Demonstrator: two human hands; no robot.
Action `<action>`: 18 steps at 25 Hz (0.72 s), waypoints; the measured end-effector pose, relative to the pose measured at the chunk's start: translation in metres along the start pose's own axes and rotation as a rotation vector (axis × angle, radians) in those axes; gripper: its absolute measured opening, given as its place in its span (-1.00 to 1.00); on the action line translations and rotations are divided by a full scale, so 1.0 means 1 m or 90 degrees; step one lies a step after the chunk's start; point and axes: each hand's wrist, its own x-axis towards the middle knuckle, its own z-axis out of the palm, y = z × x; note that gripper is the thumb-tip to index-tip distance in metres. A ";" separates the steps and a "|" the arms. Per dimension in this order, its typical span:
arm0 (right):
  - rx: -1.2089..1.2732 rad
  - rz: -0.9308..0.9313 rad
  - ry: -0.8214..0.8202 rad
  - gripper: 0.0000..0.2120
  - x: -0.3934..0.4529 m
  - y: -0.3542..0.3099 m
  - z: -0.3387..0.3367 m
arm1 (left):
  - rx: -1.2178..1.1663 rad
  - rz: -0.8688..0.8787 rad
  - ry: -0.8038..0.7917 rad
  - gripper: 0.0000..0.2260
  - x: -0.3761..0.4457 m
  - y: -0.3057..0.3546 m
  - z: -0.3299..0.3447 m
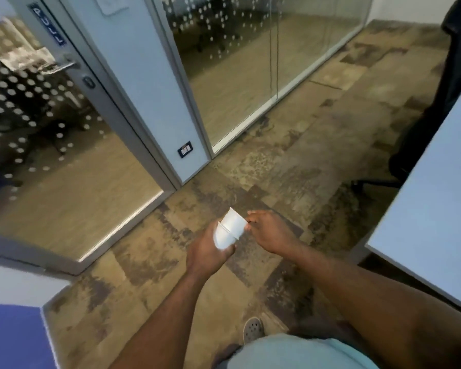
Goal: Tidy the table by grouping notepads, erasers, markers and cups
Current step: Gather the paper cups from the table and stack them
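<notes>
A person stands on patterned carpet (pixel 290 161) before a glass door (pixel 51 145) marked "PULL". Right of the door and nearer the camera, the left hand (pixel 206 253) curls its fingers around the lower of two nested white cups (pixel 229 228), held tilted above the floor. Just right of the cups, the right hand (pixel 269 231) pinches the upper cup's rim. Farther right, a pale table (pixel 431 209) edge, with a dark office chair (pixel 445 102) behind it.
</notes>
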 end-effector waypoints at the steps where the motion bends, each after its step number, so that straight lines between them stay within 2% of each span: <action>1: -0.005 0.016 0.010 -0.72 0.017 0.007 -0.011 | 0.007 0.030 -0.021 -0.42 0.031 0.008 -0.002; 8: -0.097 0.171 0.173 -0.74 0.114 0.103 -0.090 | 0.014 0.180 -0.158 -0.40 0.214 0.098 0.047; 14: -0.125 0.260 0.224 -0.75 0.191 0.201 -0.173 | 0.056 0.279 -0.215 -0.42 0.350 0.206 0.102; 18: -0.146 0.365 0.253 -0.75 0.207 0.255 -0.237 | 0.095 0.352 -0.268 -0.40 0.419 0.290 0.146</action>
